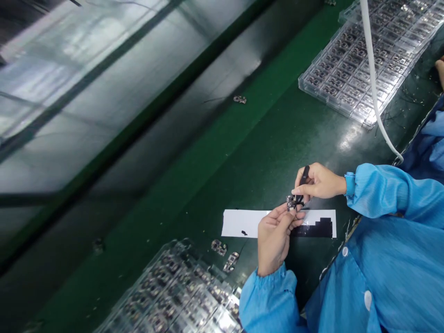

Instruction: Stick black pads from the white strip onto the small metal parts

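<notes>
Clock positions refer to the held board (290, 203). At 8 o'clock, a lower tray (222, 320) carries many boards; just beside it, 2 loose boards (218, 247) lie on the surface (270, 148). The white sheet (237, 223) bears 1 small black piece (244, 232) at its left and a stepped black block (325, 228) at its right, apparently part-used. The left hand (274, 236) pinches the held board; the right hand (319, 180) pinches a black tool (305, 174) at it. This unit appears unfinished. At 1 o'clock, an upper tray (331, 102) is filled; board completion there cannot be determined.
</notes>
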`<state>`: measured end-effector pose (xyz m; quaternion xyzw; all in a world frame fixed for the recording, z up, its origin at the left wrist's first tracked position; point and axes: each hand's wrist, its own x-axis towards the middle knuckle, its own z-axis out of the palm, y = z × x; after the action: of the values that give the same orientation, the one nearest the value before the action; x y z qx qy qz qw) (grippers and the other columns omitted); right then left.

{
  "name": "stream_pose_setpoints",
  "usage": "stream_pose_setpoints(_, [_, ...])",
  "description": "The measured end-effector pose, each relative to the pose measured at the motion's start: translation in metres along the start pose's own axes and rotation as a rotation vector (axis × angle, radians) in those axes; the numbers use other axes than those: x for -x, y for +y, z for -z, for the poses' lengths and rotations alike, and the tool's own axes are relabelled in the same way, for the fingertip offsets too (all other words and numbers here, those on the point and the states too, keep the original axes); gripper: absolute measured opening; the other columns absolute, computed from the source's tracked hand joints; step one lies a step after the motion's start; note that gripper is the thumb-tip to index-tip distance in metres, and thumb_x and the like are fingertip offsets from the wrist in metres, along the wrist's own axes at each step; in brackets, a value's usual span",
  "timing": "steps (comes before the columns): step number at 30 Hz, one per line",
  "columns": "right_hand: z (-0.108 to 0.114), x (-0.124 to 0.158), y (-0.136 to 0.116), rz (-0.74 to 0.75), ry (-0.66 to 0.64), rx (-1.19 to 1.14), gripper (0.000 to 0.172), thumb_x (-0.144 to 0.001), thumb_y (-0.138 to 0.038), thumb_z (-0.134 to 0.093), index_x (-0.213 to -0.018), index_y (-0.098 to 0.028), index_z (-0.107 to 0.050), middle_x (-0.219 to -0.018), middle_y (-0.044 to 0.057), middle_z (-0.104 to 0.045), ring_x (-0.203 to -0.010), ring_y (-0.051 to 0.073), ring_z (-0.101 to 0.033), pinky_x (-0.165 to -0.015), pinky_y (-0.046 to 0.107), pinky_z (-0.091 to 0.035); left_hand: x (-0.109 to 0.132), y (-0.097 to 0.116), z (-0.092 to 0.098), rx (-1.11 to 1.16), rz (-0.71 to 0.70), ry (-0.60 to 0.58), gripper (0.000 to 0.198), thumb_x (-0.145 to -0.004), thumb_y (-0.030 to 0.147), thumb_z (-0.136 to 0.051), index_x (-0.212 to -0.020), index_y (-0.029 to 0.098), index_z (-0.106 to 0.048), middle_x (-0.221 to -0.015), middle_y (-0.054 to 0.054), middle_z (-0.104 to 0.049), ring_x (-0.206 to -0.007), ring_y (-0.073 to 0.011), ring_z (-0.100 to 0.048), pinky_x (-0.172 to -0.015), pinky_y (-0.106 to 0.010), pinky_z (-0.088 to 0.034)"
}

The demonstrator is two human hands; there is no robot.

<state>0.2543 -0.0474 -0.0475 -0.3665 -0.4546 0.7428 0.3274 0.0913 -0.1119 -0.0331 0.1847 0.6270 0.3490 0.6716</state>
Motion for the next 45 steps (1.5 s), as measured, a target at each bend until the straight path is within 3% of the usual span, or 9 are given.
stream_pose_setpoints(15, [0.000,0.004,-0.001,0.120,0.010,0.075,0.033,-0.062,-0.036,-0.078,-0.069,-0.011,-0.057,-0.055,0.000,-0.061,-0.048,0.011,-0.062,-0.043,0.019,-0.050,0.001,0.002,0.001,0.042,0.012,-0.001,0.037,-0.055,0.021,-0.082,-0.086,0.008,-0.068,-0.078,-0.007,-0.074,-0.060,-0.0132,-0.068,-0.056,-0.019,-0.055])
stream_pose_setpoints(22, [0.003,0.002,-0.002,0.243,0.271,0.094,0.028,-0.071,-0.037,-0.070,-0.073,-0.012,-0.058,-0.055,0.000,-0.062,-0.049,0.013,-0.064,-0.046,0.021,-0.052,0.004,0.002,0.005,0.064,0.016,0.007,0.032,-0.058,0.020,-0.081,-0.085,0.008,-0.068,-0.080,-0.008,-0.073,-0.061,-0.0123,-0.067,-0.056,-0.019,-0.056])
stream_pose_setpoints(26, [0.003,0.000,0.001,0.345,0.433,0.235,0.019,-0.075,-0.031,-0.067,-0.073,-0.012,-0.061,-0.056,0.003,-0.065,-0.049,0.014,-0.064,-0.045,0.021,-0.051,-0.012,0.036,0.024,0.051,-0.109,0.133,0.022,-0.066,0.016,-0.073,-0.086,0.012,-0.067,-0.082,-0.005,-0.071,-0.068,-0.0138,-0.068,-0.057,-0.019,-0.055])
stream_pose_setpoints(31, [0.001,-0.002,0.008,0.471,0.472,0.423,0.011,-0.078,-0.025,-0.064,-0.075,-0.014,-0.065,-0.056,0.003,-0.067,-0.046,0.013,-0.063,-0.044,0.021,-0.049,-0.061,0.119,0.077,-0.090,-0.344,0.462,0.009,-0.076,0.007,-0.057,-0.079,0.014,-0.061,-0.075,-0.002,-0.066,-0.077,-0.0121,-0.068,-0.068,-0.021,-0.055])
stream_pose_setpoints(35, [0.000,-0.001,0.012,0.485,0.467,0.477,0.011,-0.078,-0.024,-0.064,-0.075,-0.014,-0.067,-0.057,0.004,-0.068,-0.045,0.013,-0.062,-0.043,0.021,-0.047,-0.080,0.158,0.123,-0.260,-0.419,0.716,0.013,-0.071,0.005,-0.059,-0.081,0.013,-0.057,-0.077,-0.006,-0.065,-0.085,-0.0210,-0.067,-0.078,-0.041,-0.055])
stream_pose_setpoints(39, [0.001,0.000,0.014,0.465,0.452,0.510,0.012,-0.078,-0.025,-0.064,-0.076,-0.014,-0.069,-0.065,0.006,-0.070,-0.050,0.014,-0.064,-0.046,0.022,-0.049,-0.056,0.129,0.124,-0.503,-0.521,0.805,0.022,-0.068,0.014,-0.067,-0.090,0.013,-0.063,-0.093,-0.011,-0.068,-0.105,-0.0302,-0.060,-0.096,-0.053,-0.043])
stream_pose_setpoints(42, [0.002,-0.001,0.015,0.449,0.460,0.516,0.014,-0.078,-0.027,-0.064,-0.076,-0.014,-0.070,-0.070,0.006,-0.072,-0.053,0.014,-0.065,-0.048,0.022,-0.051,-0.025,0.070,0.085,-0.741,-0.615,0.541,0.020,-0.067,0.021,-0.071,-0.087,0.018,-0.069,-0.106,-0.009,-0.069,-0.110,-0.0273,-0.059,-0.103,-0.044,-0.040])
stream_pose_setpoints(44, [0.004,-0.002,0.016,0.433,0.445,0.496,0.015,-0.078,-0.028,-0.064,-0.076,-0.014,-0.070,-0.071,0.007,-0.072,-0.057,0.015,-0.066,-0.052,0.023,-0.054,-0.008,0.030,0.053,-1.215,-0.795,0.215,0.031,-0.080,0.029,-0.059,-0.109,0.018,-0.065,-0.129,-0.013,-0.058,-0.126,-0.0299,-0.046,-0.107,-0.051,-0.032])
stream_pose_setpoints(45, [0.004,-0.002,0.016,0.424,0.433,0.482,0.016,-0.078,-0.029,-0.064,-0.076,-0.014,-0.069,-0.071,0.007,-0.071,-0.059,0.015,-0.067,-0.055,0.024,-0.055,-0.002,0.012,0.039,-1.373,-0.820,0.176,0.040,-0.083,0.033,-0.056,-0.120,0.016,-0.059,-0.136,-0.015,-0.051,-0.131,-0.0316,-0.040,-0.107,-0.054,-0.031])
